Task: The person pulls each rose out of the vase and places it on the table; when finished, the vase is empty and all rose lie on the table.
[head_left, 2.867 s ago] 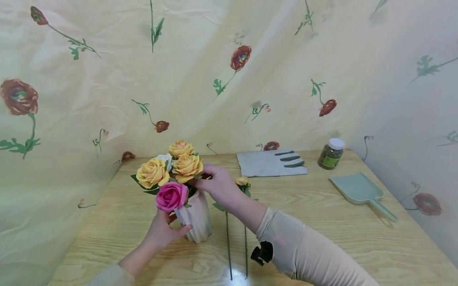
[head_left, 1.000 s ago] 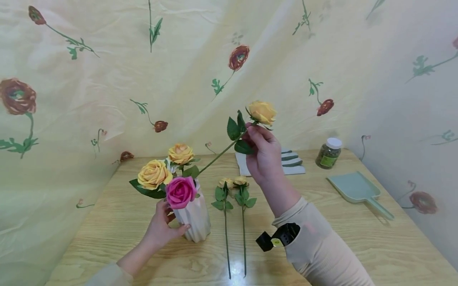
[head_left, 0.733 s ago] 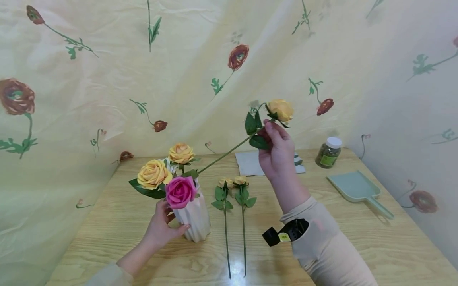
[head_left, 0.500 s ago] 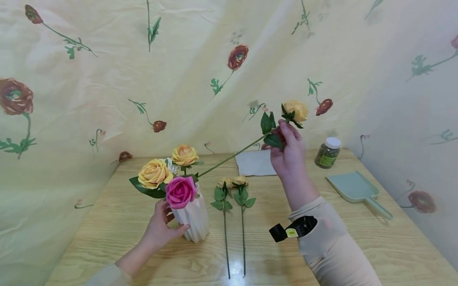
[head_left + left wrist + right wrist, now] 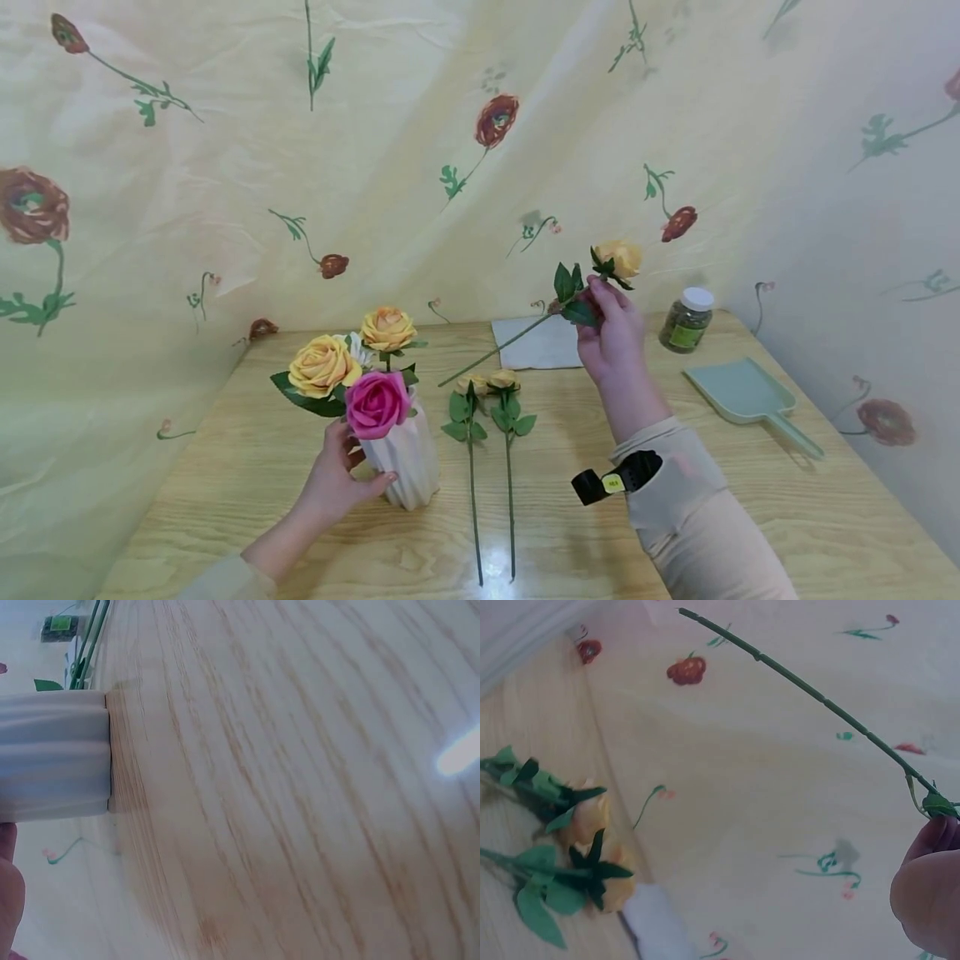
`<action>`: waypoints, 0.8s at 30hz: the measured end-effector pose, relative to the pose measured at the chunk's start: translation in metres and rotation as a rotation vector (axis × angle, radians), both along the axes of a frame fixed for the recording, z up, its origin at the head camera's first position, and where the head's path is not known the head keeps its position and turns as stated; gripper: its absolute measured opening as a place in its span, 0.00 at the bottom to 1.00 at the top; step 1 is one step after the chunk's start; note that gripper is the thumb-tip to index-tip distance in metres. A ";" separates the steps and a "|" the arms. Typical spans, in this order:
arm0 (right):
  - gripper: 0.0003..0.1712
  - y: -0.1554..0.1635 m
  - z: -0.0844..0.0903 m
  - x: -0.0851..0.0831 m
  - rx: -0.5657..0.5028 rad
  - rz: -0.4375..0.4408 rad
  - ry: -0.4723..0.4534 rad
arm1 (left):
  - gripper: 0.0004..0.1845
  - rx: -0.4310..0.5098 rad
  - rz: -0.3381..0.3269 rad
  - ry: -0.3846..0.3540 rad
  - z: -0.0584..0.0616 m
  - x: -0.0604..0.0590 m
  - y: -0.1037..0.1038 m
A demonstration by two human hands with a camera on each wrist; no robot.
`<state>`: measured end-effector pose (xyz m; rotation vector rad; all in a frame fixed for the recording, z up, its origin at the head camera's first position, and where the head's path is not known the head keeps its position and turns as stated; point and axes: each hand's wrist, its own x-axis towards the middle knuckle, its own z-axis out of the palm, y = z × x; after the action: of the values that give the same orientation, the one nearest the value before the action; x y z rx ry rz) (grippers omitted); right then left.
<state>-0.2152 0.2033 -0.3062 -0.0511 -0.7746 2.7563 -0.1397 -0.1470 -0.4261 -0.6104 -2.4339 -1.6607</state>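
My left hand [image 5: 341,477] grips the white ribbed vase [image 5: 408,467], fingers behind it and thumb across its front. In the vase stand a pink rose [image 5: 378,404], two yellow roses and a white flower partly hidden behind them. My right hand [image 5: 617,337] pinches a single yellow rose [image 5: 618,258] just under its bloom, in the air right of the vase. Its bare stem [image 5: 825,701] slants down and left, its end apart from the vase. Two more yellow roses [image 5: 504,382] lie side by side on the table between the hands.
A white glove [image 5: 525,343] lies at the table's back, partly covered by my right hand. To the right stand a white-lidded jar [image 5: 687,321] and, nearer, a pale green dustpan [image 5: 750,392]. Flower-printed cloth [image 5: 405,150] hangs behind the wooden table [image 5: 285,525].
My right hand has drawn one yellow rose up and right out of the vase; its stem end has come free. The left hand stays on the vase.
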 end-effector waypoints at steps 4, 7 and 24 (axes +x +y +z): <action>0.11 0.004 -0.011 -0.003 0.040 0.005 -0.068 | 0.44 0.004 -0.003 -0.007 0.001 0.000 0.001; 0.11 0.007 -0.020 -0.004 0.066 0.025 -0.095 | 0.44 0.002 0.003 -0.027 0.003 0.001 0.002; 0.05 0.007 -0.070 -0.008 0.369 0.096 -0.247 | 0.45 0.010 0.021 -0.009 0.019 0.010 0.008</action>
<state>-0.2228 0.2106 -0.3766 -0.2905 -1.3711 2.6766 -0.1297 -0.1389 -0.4067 -0.5750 -2.4283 -1.6699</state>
